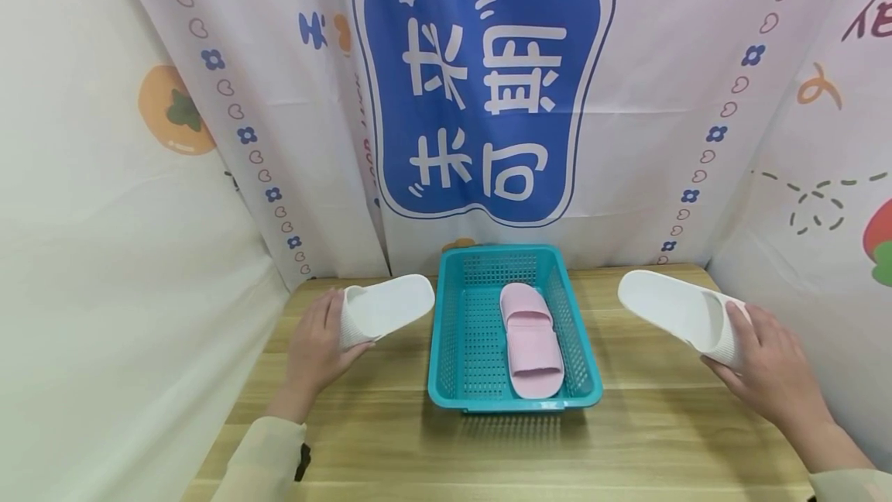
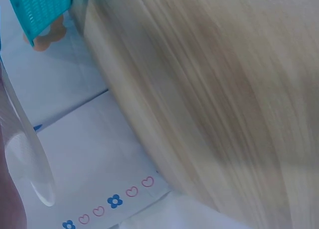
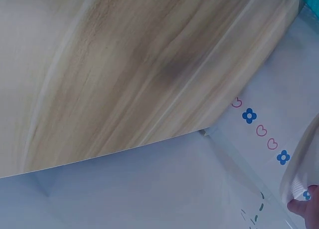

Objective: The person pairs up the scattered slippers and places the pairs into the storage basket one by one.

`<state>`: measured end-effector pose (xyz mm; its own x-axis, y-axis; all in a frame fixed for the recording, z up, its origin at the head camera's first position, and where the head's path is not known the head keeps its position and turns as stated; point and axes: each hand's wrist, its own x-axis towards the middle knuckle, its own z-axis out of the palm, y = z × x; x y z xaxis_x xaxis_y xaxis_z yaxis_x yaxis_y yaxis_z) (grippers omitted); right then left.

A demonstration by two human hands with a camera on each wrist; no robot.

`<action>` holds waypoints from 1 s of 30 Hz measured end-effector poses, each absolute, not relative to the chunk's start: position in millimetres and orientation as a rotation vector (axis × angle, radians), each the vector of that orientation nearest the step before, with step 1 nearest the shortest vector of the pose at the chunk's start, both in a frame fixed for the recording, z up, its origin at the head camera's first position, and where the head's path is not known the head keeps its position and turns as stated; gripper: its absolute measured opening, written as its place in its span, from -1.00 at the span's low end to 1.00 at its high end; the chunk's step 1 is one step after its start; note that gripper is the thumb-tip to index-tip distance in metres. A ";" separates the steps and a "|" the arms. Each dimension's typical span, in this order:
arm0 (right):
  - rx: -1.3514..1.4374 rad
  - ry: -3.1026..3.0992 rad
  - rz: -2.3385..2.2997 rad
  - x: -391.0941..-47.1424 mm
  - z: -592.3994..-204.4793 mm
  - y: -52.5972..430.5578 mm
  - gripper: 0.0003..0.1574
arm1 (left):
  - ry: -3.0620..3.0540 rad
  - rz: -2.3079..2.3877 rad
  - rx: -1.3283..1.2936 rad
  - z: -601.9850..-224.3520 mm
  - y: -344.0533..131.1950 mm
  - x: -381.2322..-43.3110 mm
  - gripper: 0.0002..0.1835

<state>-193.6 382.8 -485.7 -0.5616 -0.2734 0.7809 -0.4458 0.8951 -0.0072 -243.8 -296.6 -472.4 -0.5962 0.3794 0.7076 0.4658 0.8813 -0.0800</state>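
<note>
My left hand (image 1: 318, 345) grips a white slipper (image 1: 394, 304) by its strap end, the sole pointing toward the basket; part of that slipper shows at the left edge of the left wrist view. On the other side, my right hand (image 1: 770, 362) holds a second white slipper (image 1: 670, 305) the same way, its toe or heel end aimed inward. Between them stands a teal plastic basket (image 1: 446, 339). Pink slippers (image 1: 533, 343) lie in its right half, one overlapping the other. Both white slippers are held above the table, apart from the basket.
The wood-grain table (image 1: 488, 463) carries the basket near its back edge. Behind it hangs a white printed cloth (image 1: 641, 138) with a blue panel. More white cloth (image 1: 104, 293) stands along the left and right sides.
</note>
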 end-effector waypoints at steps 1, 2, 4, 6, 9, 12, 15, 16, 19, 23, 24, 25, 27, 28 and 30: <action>0.515 -2.200 0.255 -193.8 -484.9 382.1 0.24 | -2.272 -0.140 -0.605 -472.2 -296.0 -244.1 0.19; 0.515 -2.202 0.256 -194.0 -484.4 381.4 0.24 | -2.268 -0.140 -0.608 -471.8 -295.3 -244.5 0.19; 0.516 -2.204 0.260 -194.6 -483.9 379.9 0.24 | -2.263 -0.127 -0.609 -470.9 -293.5 -244.9 0.20; 0.520 -2.200 0.267 -195.3 -484.1 378.1 0.24 | -2.244 -0.125 -0.617 -469.6 -291.0 -245.7 0.21; 0.531 -2.186 0.274 -196.4 -484.3 374.6 0.23 | -2.211 -0.127 -0.633 -467.3 -286.2 -246.4 0.23; 0.541 -2.174 0.277 -197.0 -483.1 370.8 0.22 | -2.198 -0.135 -0.649 -465.0 -282.2 -246.0 0.23; 0.542 -2.171 0.275 -196.7 -481.9 367.4 0.23 | -2.204 -0.128 -0.657 -462.8 -278.9 -244.7 0.23; 0.544 -2.170 0.279 -196.7 -481.6 366.6 0.22 | -2.208 -0.126 -0.658 -462.0 -278.0 -244.2 0.23; 0.545 -2.171 0.284 -196.5 -480.6 363.9 0.22 | -2.213 -0.113 -0.659 -459.9 -274.5 -243.4 0.24; 0.541 -2.183 0.285 -196.6 -478.8 361.1 0.22 | -2.222 -0.093 -0.657 -456.9 -270.3 -242.8 0.24; 0.540 -2.182 0.280 -196.6 -478.1 360.3 0.22 | -2.225 -0.088 -0.656 -456.1 -269.2 -242.5 0.24; 0.543 -2.184 0.278 -196.7 -477.4 359.6 0.21 | -2.229 -0.088 -0.657 -455.3 -268.3 -242.1 0.24; 0.550 -2.186 0.274 -197.0 -476.0 358.3 0.20 | -2.238 -0.075 -0.655 -453.7 -266.4 -241.3 0.23; 0.553 -2.178 0.274 -197.4 -475.2 357.3 0.20 | -2.240 -0.067 -0.656 -452.9 -265.4 -240.8 0.22; 0.560 -2.176 0.271 -197.8 -473.7 355.6 0.18 | -2.233 -0.065 -0.664 -451.1 -263.5 -240.1 0.21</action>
<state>-197.8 355.6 -473.7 -0.5382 -0.2974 0.7886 -0.4817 0.8764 0.0018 -240.1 -263.5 -451.1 -0.5518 0.4410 0.7079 0.4814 0.8615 -0.1614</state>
